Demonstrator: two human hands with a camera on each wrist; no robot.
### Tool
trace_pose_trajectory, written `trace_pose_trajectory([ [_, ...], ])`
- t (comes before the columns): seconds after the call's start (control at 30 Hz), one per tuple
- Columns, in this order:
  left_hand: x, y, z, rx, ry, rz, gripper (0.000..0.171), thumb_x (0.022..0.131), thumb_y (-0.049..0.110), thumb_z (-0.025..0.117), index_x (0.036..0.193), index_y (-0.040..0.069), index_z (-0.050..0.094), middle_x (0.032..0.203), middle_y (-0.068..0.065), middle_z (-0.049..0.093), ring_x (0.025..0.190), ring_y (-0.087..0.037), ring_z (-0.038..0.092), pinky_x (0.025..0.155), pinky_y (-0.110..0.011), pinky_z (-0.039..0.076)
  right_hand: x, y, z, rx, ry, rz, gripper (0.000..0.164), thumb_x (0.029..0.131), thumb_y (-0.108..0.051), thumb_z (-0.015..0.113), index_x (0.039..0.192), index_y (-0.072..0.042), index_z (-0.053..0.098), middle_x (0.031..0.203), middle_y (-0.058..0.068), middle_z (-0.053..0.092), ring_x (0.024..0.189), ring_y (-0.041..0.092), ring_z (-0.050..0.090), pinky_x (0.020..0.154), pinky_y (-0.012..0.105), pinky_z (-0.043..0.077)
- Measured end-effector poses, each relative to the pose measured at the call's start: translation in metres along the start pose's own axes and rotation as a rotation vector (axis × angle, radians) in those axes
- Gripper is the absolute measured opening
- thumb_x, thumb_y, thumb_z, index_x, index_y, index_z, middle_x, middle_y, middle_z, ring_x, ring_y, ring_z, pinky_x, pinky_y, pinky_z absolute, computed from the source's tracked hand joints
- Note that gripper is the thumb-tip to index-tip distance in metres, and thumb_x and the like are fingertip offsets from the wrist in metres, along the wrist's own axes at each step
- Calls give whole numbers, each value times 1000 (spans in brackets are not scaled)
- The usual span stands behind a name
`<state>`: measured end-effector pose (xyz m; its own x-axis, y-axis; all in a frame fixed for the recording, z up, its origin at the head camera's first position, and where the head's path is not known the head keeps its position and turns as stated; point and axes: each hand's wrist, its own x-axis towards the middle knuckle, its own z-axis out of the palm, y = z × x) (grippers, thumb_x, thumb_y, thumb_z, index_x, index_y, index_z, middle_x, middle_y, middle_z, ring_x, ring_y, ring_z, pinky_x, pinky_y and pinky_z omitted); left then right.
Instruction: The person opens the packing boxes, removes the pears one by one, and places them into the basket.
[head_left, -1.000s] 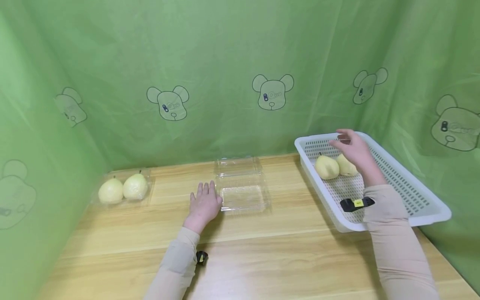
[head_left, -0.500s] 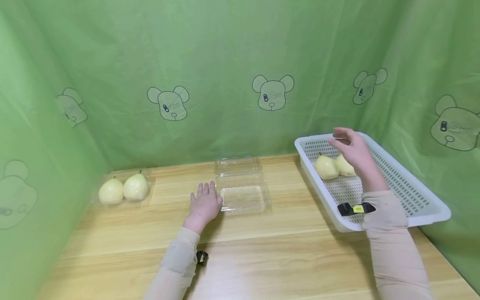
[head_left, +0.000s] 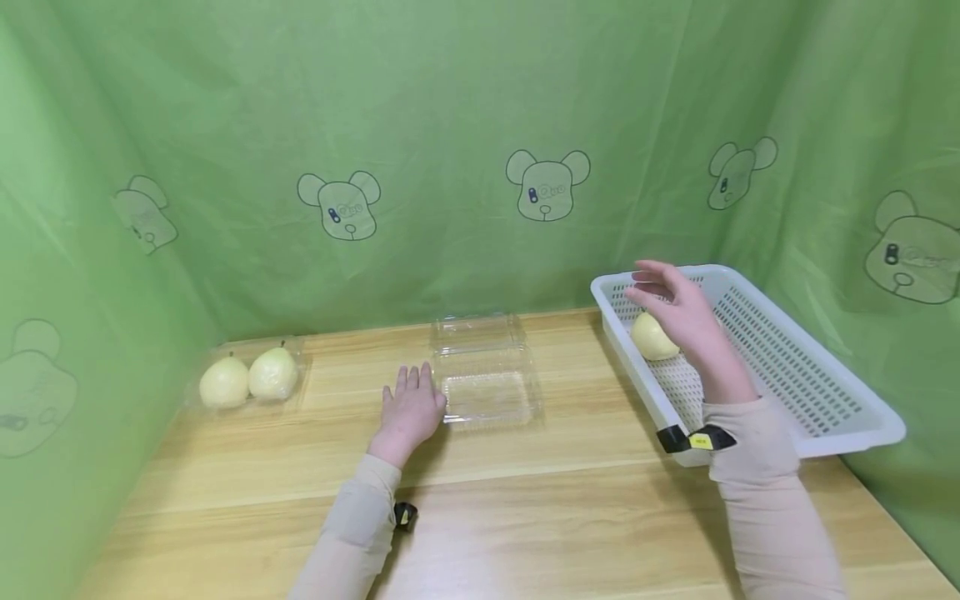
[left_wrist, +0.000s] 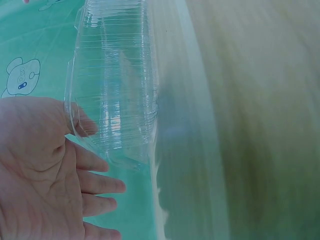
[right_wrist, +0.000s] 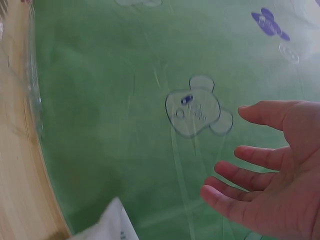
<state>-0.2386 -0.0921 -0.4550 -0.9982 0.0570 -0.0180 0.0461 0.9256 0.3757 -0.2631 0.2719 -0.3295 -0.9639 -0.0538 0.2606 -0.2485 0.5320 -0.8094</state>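
On the table, a clear plastic clamshell box (head_left: 487,392) lies unfolded, its lid (head_left: 477,332) toward the back curtain. My left hand (head_left: 410,408) is at the box's left side, fingers straight. In the left wrist view the thumb of this hand (left_wrist: 40,165) shows through the clear wall of the box (left_wrist: 112,85). My right hand (head_left: 686,321) hovers over the white basket (head_left: 802,367) with loosely bent fingers and holds nothing. A yellow pear (head_left: 652,337) in the basket is just below it; the hand and arm hide the area behind. The right wrist view shows the hand (right_wrist: 280,175) bare.
At the far left, two pears (head_left: 225,383) sit in another clear box (head_left: 296,392). A green curtain (head_left: 450,167) with bear-head prints encloses the wooden table (head_left: 525,508) at the back and sides. The basket's corner rim (right_wrist: 112,220) shows low in the right wrist view.
My right hand has moved left over the basket, toward the left pear, and now covers the second pear. The left hand and the clear box have stayed in place.
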Motion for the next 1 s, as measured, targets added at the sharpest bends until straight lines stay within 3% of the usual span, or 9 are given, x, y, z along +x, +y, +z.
trace_pose_trajectory([
  [0.57, 1, -2, 2, -8, 1, 9, 61, 102, 33, 33, 154, 3, 22, 159, -22, 26, 151, -38, 16, 120, -63, 15, -19, -15, 39, 26, -67, -92, 60, 97, -22, 60, 147, -1, 36, 144, 26, 46, 133, 41, 45, 112, 56, 38],
  [1.0, -1, 0, 1, -11, 4, 10, 61, 102, 32, 33, 154, 3, 22, 159, -22, 26, 151, -38, 16, 120, -63, 16, -32, 0, 84, 5, -132, -122, 57, 94, -16, 63, 141, 6, 41, 137, 30, 50, 125, 44, 50, 106, 56, 45],
])
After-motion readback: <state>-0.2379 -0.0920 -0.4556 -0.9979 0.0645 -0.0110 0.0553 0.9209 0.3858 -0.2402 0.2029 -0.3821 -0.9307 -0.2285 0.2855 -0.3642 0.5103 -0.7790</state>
